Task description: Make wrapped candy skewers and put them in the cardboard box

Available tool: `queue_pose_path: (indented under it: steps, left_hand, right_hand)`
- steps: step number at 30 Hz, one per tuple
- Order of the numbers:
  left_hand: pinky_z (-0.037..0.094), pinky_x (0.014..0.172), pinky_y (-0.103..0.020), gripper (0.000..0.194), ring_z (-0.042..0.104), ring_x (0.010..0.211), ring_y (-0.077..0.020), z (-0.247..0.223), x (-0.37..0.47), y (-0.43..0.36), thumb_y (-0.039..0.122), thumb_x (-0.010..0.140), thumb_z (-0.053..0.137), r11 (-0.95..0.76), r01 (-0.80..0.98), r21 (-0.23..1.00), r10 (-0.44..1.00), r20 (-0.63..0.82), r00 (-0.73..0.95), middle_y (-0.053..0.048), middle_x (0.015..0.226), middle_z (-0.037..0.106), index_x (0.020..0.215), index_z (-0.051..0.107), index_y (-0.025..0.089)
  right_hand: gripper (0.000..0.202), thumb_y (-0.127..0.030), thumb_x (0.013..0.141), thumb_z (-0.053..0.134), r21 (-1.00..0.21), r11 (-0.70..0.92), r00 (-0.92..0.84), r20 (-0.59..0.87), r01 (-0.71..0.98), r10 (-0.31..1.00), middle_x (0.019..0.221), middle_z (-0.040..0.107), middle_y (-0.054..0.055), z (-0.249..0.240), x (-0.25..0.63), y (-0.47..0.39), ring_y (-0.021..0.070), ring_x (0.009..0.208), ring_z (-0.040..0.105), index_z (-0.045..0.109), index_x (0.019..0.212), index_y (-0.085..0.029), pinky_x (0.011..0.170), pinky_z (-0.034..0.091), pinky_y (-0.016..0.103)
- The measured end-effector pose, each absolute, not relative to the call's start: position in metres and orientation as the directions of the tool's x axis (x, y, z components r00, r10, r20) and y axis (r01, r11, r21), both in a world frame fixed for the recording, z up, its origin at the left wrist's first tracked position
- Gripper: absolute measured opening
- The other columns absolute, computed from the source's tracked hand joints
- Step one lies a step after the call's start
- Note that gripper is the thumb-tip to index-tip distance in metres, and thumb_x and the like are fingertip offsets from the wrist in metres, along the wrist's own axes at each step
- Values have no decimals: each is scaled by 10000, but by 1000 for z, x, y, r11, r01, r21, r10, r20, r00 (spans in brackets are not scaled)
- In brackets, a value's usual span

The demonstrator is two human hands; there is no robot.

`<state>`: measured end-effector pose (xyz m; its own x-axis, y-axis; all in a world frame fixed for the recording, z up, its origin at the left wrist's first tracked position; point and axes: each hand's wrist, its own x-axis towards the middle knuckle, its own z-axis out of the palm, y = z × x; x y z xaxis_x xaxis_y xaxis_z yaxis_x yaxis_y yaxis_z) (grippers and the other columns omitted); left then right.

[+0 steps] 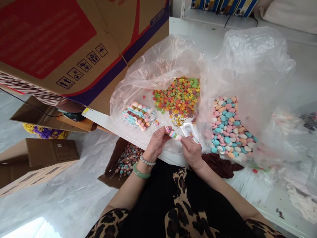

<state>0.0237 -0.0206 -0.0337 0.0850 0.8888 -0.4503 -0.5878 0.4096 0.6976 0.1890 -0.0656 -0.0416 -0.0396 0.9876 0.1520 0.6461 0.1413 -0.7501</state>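
A short strand of pastel candies point(173, 134) stretches between my two hands over the table's near edge. My left hand point(156, 142), wearing a bead bracelet and a green bangle, pinches its left end. At the right end, the fingers of my right hand point(192, 152) are closed on the strand. Just beyond my right hand lies a white printed packet point(190, 131), beside some gold ties point(179, 121). Several finished candy strands point(137, 115) lie side by side to the left. Behind them is a heap of colourful ring candies point(179, 96) on clear plastic.
Pastel oval candies point(226, 127) lie in a plastic bag point(250, 72) on the right. A large carton point(104, 29) stands at the back left. Below the table edge, an open box point(125, 162) holds many candy strands. Dark brown cloth point(220, 165) lies near my right wrist.
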Motion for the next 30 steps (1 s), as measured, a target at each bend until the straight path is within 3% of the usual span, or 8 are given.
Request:
queue_pose_path:
  steps: [2,4,7,13,18,22,27,30]
  left_hand:
    - [538,770,-321,361,657,777,-166,-34,25,-23,481,708,774,364,-546,755,910,-413,35,-74,896,712,785,705,135]
    - [538,744,-321,428,659,759,-179,-34,26,-23,547,729,731,368,-502,782,914,-403,42,-81,839,709,798,706,125]
    - [547,697,-349,557,674,722,-214,-33,21,-18,642,776,623,485,-490,725,862,-492,125,-109,770,697,832,704,94]
    - [557,734,-308,196,686,730,-167,-40,9,-8,303,821,682,452,-655,606,824,-565,46,-76,821,694,862,666,112]
    - [569,717,-320,236,706,773,-191,-39,17,-6,341,923,545,420,-723,548,754,-654,-58,-79,809,697,897,641,126]
    - [562,738,-304,265,714,816,-197,-37,23,-9,360,924,546,408,-723,557,777,-628,-45,-84,830,707,918,650,117]
    - [547,784,-334,355,709,781,-196,-40,24,-15,441,836,664,402,-619,675,855,-519,-11,-92,881,720,954,687,107]
    - [538,768,-340,439,700,759,-201,-40,24,-18,502,761,726,378,-558,739,887,-462,-12,-90,866,720,948,702,106]
  right_hand:
    - [178,-264,839,519,-885,-17,-12,-26,465,1000,708,584,26,-40,189,-61,147,653,517,674,774,-206,592,371,257]
    - [126,-307,769,601,-943,-280,-111,-303,182,947,642,547,-7,-39,189,-56,108,530,434,657,744,-197,490,305,236]
    - [199,-334,672,700,-788,-605,-326,-546,-113,772,580,511,-37,-37,189,-52,47,422,271,672,778,-168,416,133,214]
    - [223,-309,594,763,-722,-663,-320,-592,-198,740,509,475,-52,-37,190,-52,26,409,251,677,721,-148,411,82,206]
    - [243,-327,572,769,-719,-659,-259,-609,-219,750,494,455,-68,-39,184,-49,18,372,244,638,689,-159,394,63,204]
    - [258,-323,566,776,-695,-672,-242,-627,-258,741,514,471,-68,-40,181,-48,7,362,249,619,688,-158,384,59,193]
    - [285,-329,564,788,-660,-693,-243,-649,-290,721,538,507,-58,-39,185,-48,0,355,245,621,713,-151,376,51,185]
    - [294,-331,565,783,-608,-740,-329,-663,-287,673,563,525,-53,-38,186,-48,3,365,214,624,740,-157,376,59,189]
